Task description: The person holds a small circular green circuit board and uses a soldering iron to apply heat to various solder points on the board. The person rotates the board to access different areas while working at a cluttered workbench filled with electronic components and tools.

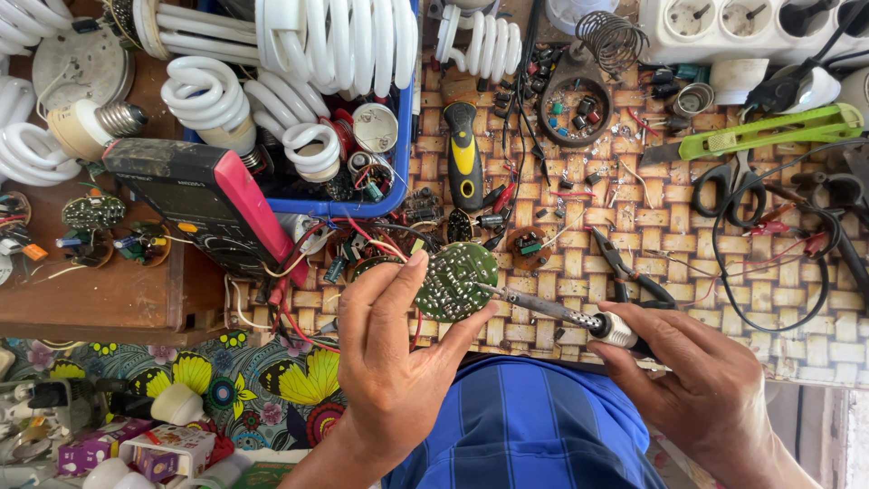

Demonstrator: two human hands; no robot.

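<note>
Blue checked cloth (pixel 534 426) fills the bottom centre, nearest the lens, with both hands just above it. At about seven o'clock the left hand (pixel 389 362) pinches a round green circuit board (pixel 455 281) between thumb and fingers, solder side up, held over the woven mat (pixel 670 235). From four o'clock the right hand (pixel 706 385) is closed around the handle of a soldering iron (pixel 552 311), whose thin metal tip runs toward ten o'clock and touches the board's right edge.

Red and white wires (pixel 299 299) trail from under the board toward the left. At nine o'clock of the board lies a black meter with a red side (pixel 204 199), resting partly on a wooden shelf (pixel 109 290). At eleven to twelve o'clock a blue tray (pixel 407 136) holds white spiral lamp tubes (pixel 335 45) and lamp bases. Straight up at twelve o'clock lies a yellow and black tool handle (pixel 463 154). At two o'clock lie small black pliers (pixel 634 276), farther out black scissors (pixel 729 186) and a green utility knife (pixel 769 131). A white power strip (pixel 715 27) sits at the upper right edge. Small parts are scattered across the mat. At eight o'clock a flowered cloth (pixel 235 376) covers the lower left.
</note>
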